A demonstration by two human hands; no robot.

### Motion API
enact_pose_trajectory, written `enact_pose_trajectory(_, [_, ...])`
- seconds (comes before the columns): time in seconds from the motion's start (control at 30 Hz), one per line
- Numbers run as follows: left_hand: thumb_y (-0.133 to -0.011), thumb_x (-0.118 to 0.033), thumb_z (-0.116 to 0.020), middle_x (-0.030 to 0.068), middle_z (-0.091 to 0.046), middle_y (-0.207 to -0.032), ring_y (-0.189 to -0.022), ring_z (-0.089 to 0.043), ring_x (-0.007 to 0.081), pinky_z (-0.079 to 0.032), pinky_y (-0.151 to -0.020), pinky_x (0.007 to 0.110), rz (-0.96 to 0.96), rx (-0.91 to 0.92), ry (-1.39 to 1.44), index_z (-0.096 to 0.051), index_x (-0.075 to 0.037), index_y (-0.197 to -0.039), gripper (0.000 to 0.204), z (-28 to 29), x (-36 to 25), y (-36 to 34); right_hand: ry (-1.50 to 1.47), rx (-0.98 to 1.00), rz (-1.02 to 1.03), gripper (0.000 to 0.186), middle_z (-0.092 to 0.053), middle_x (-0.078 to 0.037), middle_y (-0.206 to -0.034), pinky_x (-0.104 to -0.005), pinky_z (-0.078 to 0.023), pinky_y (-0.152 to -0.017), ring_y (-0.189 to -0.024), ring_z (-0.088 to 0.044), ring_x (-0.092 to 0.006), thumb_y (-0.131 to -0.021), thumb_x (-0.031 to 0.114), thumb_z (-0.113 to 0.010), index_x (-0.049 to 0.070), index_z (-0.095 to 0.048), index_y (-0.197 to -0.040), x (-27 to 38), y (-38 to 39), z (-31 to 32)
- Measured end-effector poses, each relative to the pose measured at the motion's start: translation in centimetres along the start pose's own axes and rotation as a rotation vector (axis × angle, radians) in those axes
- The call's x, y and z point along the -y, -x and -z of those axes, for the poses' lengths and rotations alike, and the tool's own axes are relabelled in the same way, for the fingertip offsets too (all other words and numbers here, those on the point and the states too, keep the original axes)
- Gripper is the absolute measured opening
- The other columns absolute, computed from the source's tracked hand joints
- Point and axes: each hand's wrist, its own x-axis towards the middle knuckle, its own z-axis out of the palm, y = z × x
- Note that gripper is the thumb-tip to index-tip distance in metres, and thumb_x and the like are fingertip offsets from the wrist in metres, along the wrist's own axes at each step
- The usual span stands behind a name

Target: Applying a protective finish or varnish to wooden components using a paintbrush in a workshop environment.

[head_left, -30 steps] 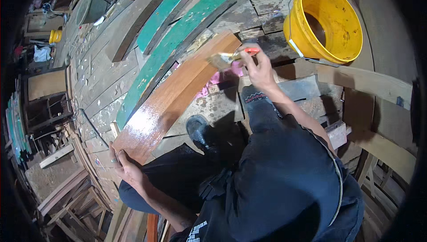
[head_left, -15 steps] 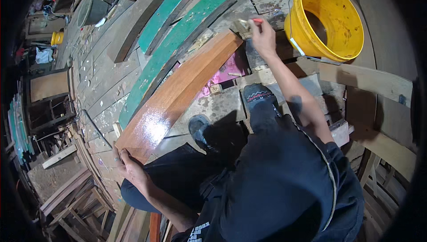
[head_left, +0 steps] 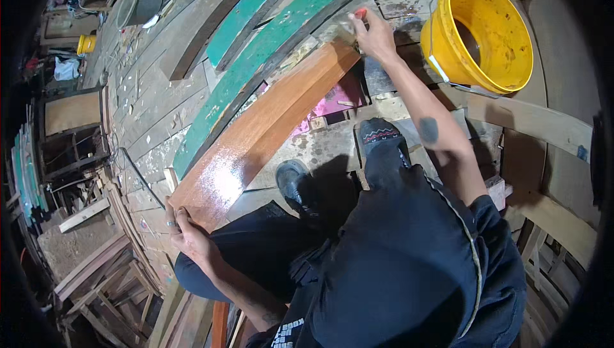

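One brown board [head_left: 272, 114] slants beside a green plank [head_left: 256, 70], near end in left hand's [head_left: 193, 240] grip; right hand [head_left: 377, 39] closed around blurred brush [head_left: 361, 13] near far end. Top shiny, apparently coated; remaining coverage unclear.

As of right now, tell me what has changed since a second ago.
The right hand has carried the red-handled paintbrush forward, from over the far part of the long reddish-brown wooden board to just beyond its far end. Nothing was taken up or let go. The left hand still holds the board's near end; the round yellow bucket stands as before.
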Motion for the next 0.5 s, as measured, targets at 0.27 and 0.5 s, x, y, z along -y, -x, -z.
enact_pose_trajectory(0.27, [-0.096,-0.019,-0.051,0.0205,-0.059,-0.128,-0.115,-0.059,0.0265,-0.050,-0.095,0.036,0.018,0.001,0.158,-0.049,0.009,-0.138,0.050,0.0,-1.8,0.7,-0.555,0.221,-0.112,0.030,-0.071,-0.007,-0.090,-0.0321,-0.052,-0.074,-0.081,-0.067,-0.0138,-0.096,0.033,-0.065,0.005,-0.067,-0.108,6.2,2.5,0.4])
enact_pose_trajectory(0.5, [-0.099,-0.026,-0.048,0.0226,-0.055,-0.134,-0.121,-0.056,0.0288,-0.045,-0.102,0.037,-0.020,0.076,0.204,-0.045,0.010,-0.142,0.056,-0.2,-1.4,0.7,0.058,0.180,0.223,0.020,-0.070,-0.015,-0.105,-0.0439,-0.057,-0.084,-0.094,-0.070,-0.0303,-0.098,0.026,-0.056,0.011,-0.063,-0.107,6.0,3.0,0.1])
